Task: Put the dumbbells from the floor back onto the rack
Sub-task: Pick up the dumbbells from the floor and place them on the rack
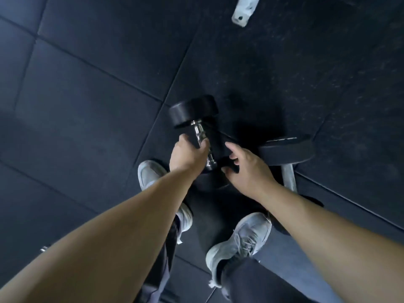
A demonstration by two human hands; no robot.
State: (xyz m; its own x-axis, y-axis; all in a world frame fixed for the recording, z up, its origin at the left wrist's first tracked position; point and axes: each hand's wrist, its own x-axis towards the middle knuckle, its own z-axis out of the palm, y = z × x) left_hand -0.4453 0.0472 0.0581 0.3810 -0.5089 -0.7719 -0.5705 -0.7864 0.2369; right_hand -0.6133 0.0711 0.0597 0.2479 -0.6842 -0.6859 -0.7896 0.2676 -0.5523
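A black dumbbell (193,111) with a chrome handle stands tilted on the dark rubber floor in front of my feet. My left hand (189,155) is wrapped around that handle, near its lower end. My right hand (247,169) is just to the right, thumb and fingers curved around a dark part beside the dumbbell's lower head; shadow hides whether it grips anything. A second, larger dumbbell (286,150) with a grey handle lies on the floor right of my right hand. No rack shelf is in view.
My two grey shoes (240,241) stand close below the dumbbells. A white metal bracket or foot (244,12) sits at the top edge. Black rubber floor tiles (87,95) spread out to the left and beyond.
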